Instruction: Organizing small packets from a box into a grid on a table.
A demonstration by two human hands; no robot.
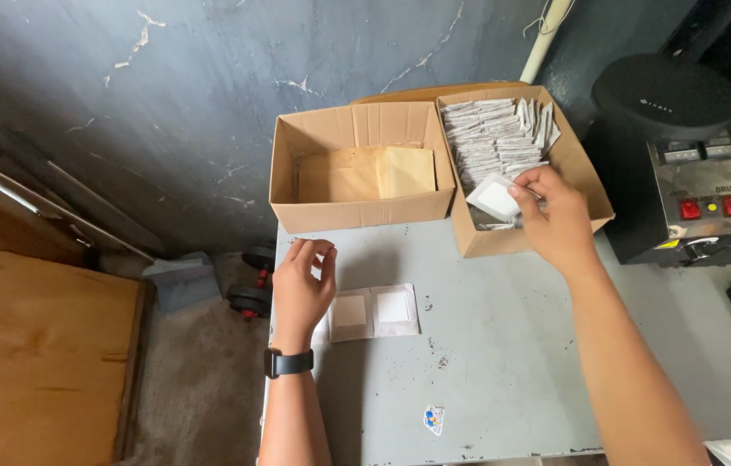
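Pinching one white sachet [495, 197] by its edge, apparently alone, the right hand [555, 220] should lift straight from the packed box [585, 173]; left hand [301, 289] hovers half-open, empty, over the worktop [503, 362].

Two cardboard boxes stand at the far edge of the surface [503, 362]: the left box [357, 168] and the right box [577, 168]. The left box holds two tan envelopes [365, 173], as far as can be told. The right box holds a packed stack of white sachets [495, 134], too many to count. One white sachet [495, 198] is held above that box. Two flat sachets [374, 311] lie side by side on the surface. One small sticker [433, 419] sits near the front edge. One black machine [684, 173] stands on the right, with two red switches [710, 208]. One black wristband [288, 362] is in view.
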